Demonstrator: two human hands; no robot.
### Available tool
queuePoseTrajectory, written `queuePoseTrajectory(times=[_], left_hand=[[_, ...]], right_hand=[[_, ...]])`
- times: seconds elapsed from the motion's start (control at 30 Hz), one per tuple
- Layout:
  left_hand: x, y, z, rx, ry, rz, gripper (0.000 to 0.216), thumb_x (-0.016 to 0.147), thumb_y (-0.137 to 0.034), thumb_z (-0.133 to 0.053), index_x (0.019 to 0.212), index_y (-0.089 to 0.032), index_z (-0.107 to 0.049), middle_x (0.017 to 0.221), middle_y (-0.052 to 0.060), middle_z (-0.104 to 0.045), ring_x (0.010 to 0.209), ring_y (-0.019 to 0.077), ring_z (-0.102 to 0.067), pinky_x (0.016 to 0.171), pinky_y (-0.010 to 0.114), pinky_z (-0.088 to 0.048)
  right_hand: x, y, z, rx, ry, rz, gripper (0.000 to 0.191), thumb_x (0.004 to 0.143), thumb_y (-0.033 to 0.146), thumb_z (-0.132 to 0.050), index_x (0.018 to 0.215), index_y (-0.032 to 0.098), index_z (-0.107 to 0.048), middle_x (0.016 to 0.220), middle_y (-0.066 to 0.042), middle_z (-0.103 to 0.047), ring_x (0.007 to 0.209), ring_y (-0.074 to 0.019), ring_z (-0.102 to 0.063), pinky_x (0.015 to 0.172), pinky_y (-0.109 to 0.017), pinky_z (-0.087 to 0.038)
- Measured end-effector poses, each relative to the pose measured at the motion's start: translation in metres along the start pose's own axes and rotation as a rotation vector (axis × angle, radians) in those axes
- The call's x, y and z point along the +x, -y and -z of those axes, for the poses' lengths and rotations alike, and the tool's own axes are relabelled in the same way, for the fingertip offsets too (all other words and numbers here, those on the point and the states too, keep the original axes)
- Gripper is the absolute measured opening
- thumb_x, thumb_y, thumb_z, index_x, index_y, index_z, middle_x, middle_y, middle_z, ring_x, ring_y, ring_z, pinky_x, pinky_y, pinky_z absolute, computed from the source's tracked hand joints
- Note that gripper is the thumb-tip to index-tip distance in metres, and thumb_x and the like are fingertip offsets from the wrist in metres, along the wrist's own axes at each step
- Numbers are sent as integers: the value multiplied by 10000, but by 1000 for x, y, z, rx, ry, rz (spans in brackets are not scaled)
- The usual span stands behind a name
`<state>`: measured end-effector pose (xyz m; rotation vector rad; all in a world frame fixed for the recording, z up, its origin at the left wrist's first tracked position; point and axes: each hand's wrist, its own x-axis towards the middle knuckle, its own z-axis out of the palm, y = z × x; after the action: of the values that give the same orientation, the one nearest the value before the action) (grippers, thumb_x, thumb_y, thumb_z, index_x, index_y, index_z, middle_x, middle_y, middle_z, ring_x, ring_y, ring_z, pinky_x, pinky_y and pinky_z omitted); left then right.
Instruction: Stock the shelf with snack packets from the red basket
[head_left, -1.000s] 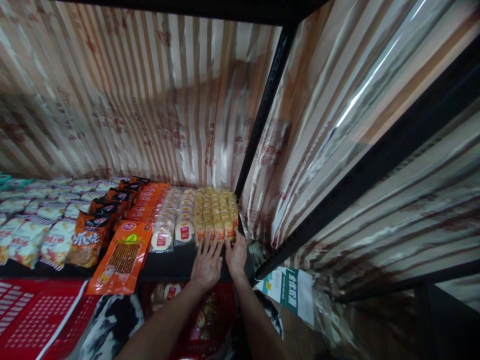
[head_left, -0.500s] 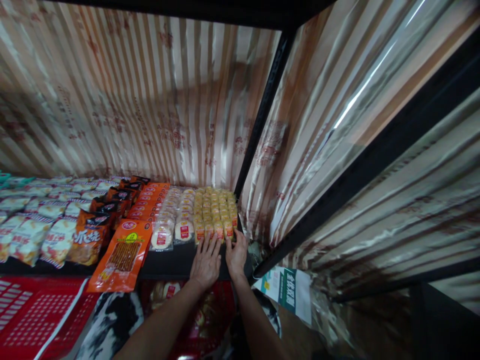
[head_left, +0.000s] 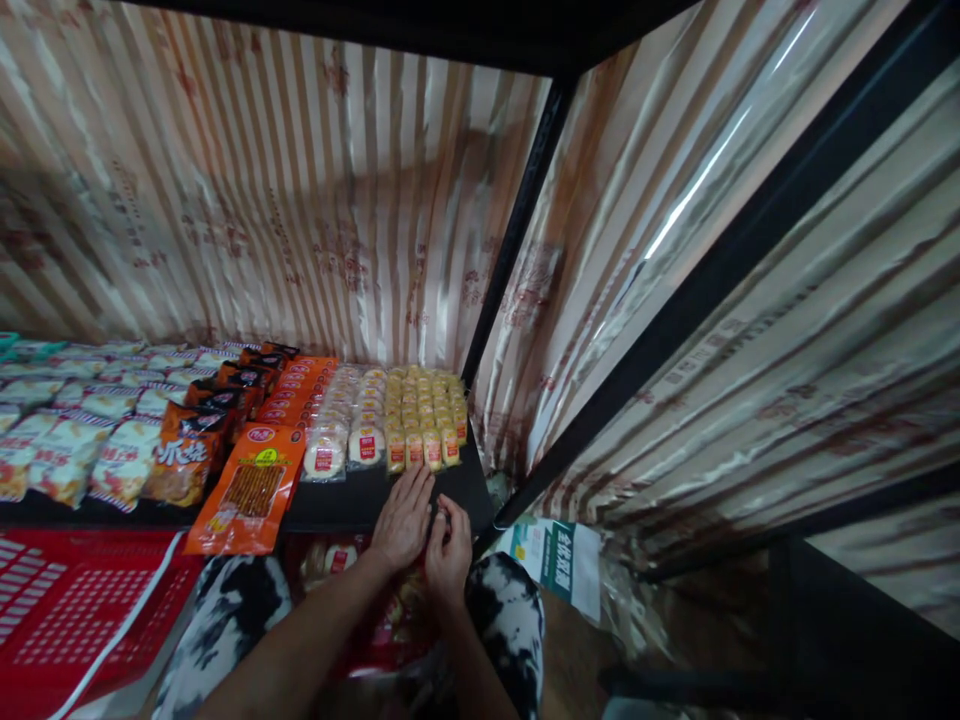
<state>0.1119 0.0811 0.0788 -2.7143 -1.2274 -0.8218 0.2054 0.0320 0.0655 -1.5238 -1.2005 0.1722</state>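
Rows of small yellow wrapped cakes (head_left: 424, 420) stand at the right end of a black shelf (head_left: 330, 510). My left hand (head_left: 403, 518) lies flat, fingers stretched out, with its fingertips at the front of those rows. Just to its right, my right hand (head_left: 450, 548) hovers by the shelf's front edge, its fingers loosely bent and nothing visible in them. Left of the yellow rows are round white cakes in clear wrappers (head_left: 366, 446). An orange snack packet (head_left: 251, 490) overhangs the shelf front.
Orange-brown bags (head_left: 184, 460) and white snack bags (head_left: 64, 460) fill the shelf's left side. A red basket (head_left: 90, 610) stands below, and another red container with packets sits between my knees. Black posts (head_left: 517, 240) and striped sheeting (head_left: 360, 200) enclose the shelf.
Both hands have drawn back toward me from the yellow cakes, the right one farther, moving left and closer to the left hand. The view has shifted slightly.
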Motion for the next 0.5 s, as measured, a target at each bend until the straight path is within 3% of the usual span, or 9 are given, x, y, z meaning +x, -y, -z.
queuePoseTrajectory(times=[0.13, 0.3, 0.4, 0.5], left_hand=[[-31, -1, -2, 0, 6, -55, 439, 918, -265, -322, 1312, -81, -388, 1415, 135, -361, 1362, 219, -184, 1055, 409, -308], [-75, -5, 1, 27, 71, -69, 434, 914, -246, -331, 1324, -110, -377, 1411, 125, -371, 1349, 205, -230, 1072, 405, -277], [-97, -8, 2, -2, 132, -70, 479, 875, -218, -392, 1344, -130, -355, 1426, 111, -348, 1353, 210, -219, 1086, 399, -254], [-117, -9, -8, -66, 209, -41, 549, 833, -117, -395, 1370, -192, -311, 1437, 70, -338, 1351, 190, -227, 1070, 381, -295]], right_hand=[[-34, 4, 1, -14, 75, -26, 290, 878, 304, -347, 971, 178, -591, 946, -94, -643, 912, -197, -576, 847, -356, -437], [-63, 6, -3, 18, 114, -255, 292, 853, 348, -352, 912, 198, -595, 928, -86, -655, 878, -208, -603, 816, -352, -458], [-74, -4, -10, 43, 111, -400, 302, 838, 373, -361, 908, 193, -594, 925, -94, -666, 868, -218, -621, 796, -355, -473], [-83, -22, -21, 53, 112, -435, 296, 826, 333, -362, 907, 183, -603, 915, -92, -683, 839, -211, -641, 755, -345, -496]])
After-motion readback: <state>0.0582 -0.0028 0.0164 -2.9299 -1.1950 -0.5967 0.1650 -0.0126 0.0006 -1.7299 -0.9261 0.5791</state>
